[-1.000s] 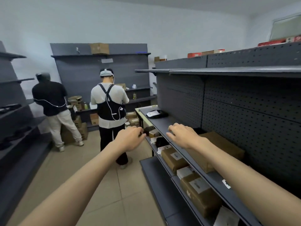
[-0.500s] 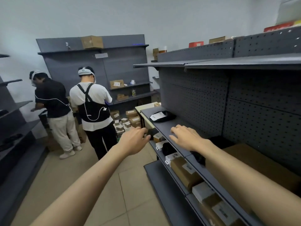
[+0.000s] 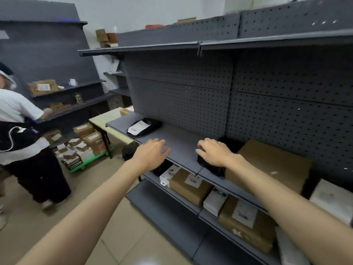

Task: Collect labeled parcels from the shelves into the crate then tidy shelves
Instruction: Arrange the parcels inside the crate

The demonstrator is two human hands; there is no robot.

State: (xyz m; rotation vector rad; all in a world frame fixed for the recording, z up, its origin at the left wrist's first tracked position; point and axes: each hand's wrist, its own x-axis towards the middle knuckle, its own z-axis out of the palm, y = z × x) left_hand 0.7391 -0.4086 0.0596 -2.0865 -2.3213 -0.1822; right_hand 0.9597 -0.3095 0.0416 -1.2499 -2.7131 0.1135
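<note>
The small black parcel point(image 3: 210, 166) sits on the middle shelf point(image 3: 183, 148) right under the right hand point(image 3: 215, 153), whose fingers drape over its top and front edge; whether they have truly closed on it I cannot tell, since the palm hides the far side. Just right of that hand stands a large brown box point(image 3: 271, 165), touching or nearly touching the black parcel. The left hand point(image 3: 152, 153) hovers over the shelf's front lip, fingers loosely spread, holding nothing, well apart from the right. Beyond both hands, further along the same shelf, lies a black pouch with a white label point(image 3: 144, 127). Below the hands, the lower shelf carries labeled brown boxes point(image 3: 190, 185). To lift the black parcel cleanly, I would judge it best to curl the fingers behind its back edge and draw it forward before raising it, the left hand coming in underneath. Both forearms reach out long and nearly straight, palms down. No crate shows near the hands.
</note>
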